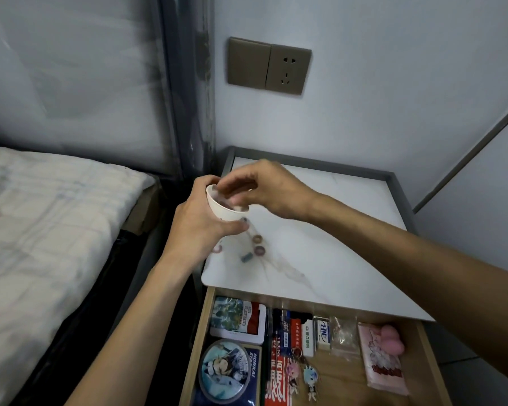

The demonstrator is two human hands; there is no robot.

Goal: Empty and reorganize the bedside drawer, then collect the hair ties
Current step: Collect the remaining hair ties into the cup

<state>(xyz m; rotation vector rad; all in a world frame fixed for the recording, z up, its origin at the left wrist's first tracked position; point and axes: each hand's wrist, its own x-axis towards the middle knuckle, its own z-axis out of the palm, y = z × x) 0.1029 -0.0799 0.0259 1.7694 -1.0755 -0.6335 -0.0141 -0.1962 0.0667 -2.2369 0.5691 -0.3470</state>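
My left hand [201, 227] grips a small white cup [223, 208] above the left edge of the bedside table's white marble top [320, 235]. The fingertips of my right hand [258, 189] dip into the cup's mouth; what they hold is blurred. Several small hair ties [258, 249], pink, brown and blue, lie on the tabletop just below the cup. The wooden drawer [425, 356] beneath stands pulled open, with its contents laid in rows.
In the drawer lie cards [236, 317], a round badge [226, 370], red packets [279, 373], an eraser [321, 334], figure keychains [301, 373] and a pink pouch [383, 358]. A bed with a pale quilt [47, 230] is on the left. A wall socket [269, 65] sits above the table.
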